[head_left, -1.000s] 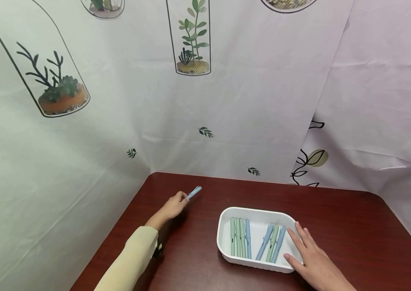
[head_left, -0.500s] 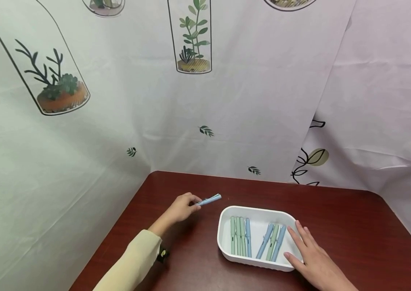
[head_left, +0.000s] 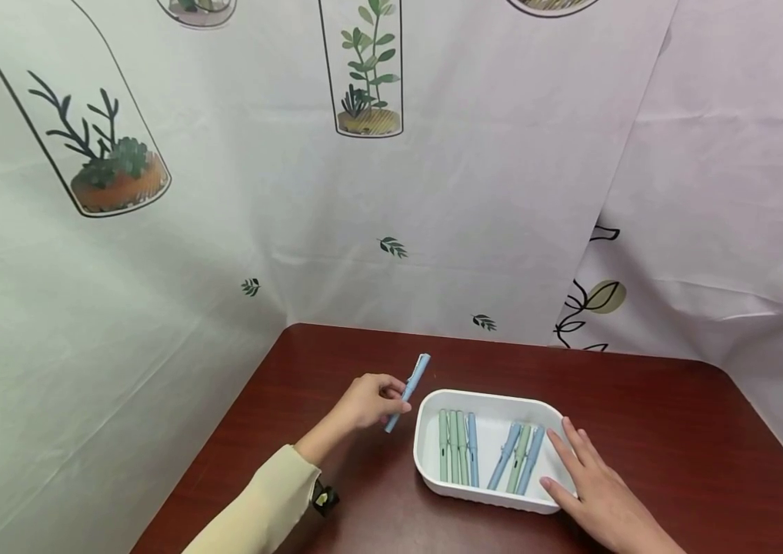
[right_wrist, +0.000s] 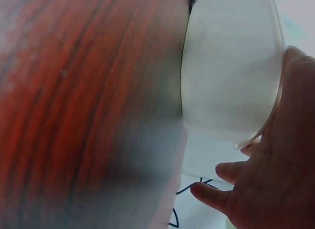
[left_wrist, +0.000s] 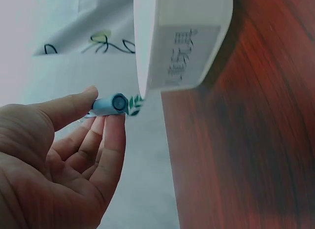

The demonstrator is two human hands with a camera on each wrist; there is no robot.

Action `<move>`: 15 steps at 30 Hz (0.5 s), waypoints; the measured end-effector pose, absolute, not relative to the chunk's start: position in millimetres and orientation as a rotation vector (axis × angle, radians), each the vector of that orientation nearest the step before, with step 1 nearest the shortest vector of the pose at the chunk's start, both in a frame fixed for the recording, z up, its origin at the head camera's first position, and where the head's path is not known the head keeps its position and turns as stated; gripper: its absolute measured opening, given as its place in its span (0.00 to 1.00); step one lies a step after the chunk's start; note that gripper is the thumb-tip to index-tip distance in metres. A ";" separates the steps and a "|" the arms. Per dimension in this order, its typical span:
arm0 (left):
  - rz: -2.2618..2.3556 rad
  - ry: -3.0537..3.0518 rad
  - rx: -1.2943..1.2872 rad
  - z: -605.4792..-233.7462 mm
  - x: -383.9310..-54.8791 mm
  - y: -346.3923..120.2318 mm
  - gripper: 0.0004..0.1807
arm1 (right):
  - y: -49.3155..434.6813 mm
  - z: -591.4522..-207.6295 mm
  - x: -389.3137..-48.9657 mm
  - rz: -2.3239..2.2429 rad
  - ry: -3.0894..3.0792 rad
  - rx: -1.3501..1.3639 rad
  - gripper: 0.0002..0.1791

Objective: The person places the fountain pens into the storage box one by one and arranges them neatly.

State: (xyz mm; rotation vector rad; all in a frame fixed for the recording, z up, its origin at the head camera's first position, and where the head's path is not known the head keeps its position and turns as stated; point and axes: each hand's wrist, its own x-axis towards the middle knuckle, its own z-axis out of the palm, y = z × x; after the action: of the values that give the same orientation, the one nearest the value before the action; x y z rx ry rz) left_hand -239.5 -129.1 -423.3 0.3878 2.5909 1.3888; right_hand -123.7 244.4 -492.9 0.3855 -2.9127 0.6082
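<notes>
My left hand (head_left: 371,400) pinches a light blue pen (head_left: 418,373) between thumb and fingers, just left of a white tray (head_left: 484,498). The pen is tilted, its clip end up; the left wrist view shows its round end (left_wrist: 118,102) beyond the thumb. Inside the tray, three green pens (head_left: 452,450) and a blue pen (head_left: 472,450) lie side by side at the left. Toward the right lie two blue pens with a green pen (head_left: 519,459) between them. My right hand (head_left: 599,488) rests with extended fingers on the tray's right rim.
The tray stands on a dark red wooden table (head_left: 675,438). A white cloth (head_left: 488,192) printed with plants hangs behind and beside the table. A printed label (left_wrist: 184,56) is on the tray's outer wall.
My left hand has moved right with the blue pen, from the table's far left to beside the tray. The pen has turned more upright. My right hand has stayed on the rim.
</notes>
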 end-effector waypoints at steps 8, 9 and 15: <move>1.457 2.476 0.398 -421.1 -227.5 -111.8 0.16 | 243.5 -492.6 -123.8 0.601 -2.906 0.383 0.43; 1.458 2.458 0.403 -421.2 -226.5 -109.9 0.16 | 243.5 -492.7 -123.9 0.601 -2.907 0.382 0.43; 1.432 2.353 0.402 -421.4 -220.8 -100.2 0.18 | 243.5 -493.3 -124.3 0.604 -2.908 0.382 0.43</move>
State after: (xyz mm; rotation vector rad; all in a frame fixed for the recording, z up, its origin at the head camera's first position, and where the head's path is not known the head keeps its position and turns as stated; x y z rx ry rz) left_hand -220.8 -100.2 -421.4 0.4023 2.3526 1.4318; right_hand -124.3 243.5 -493.3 0.3818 -2.9076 0.6039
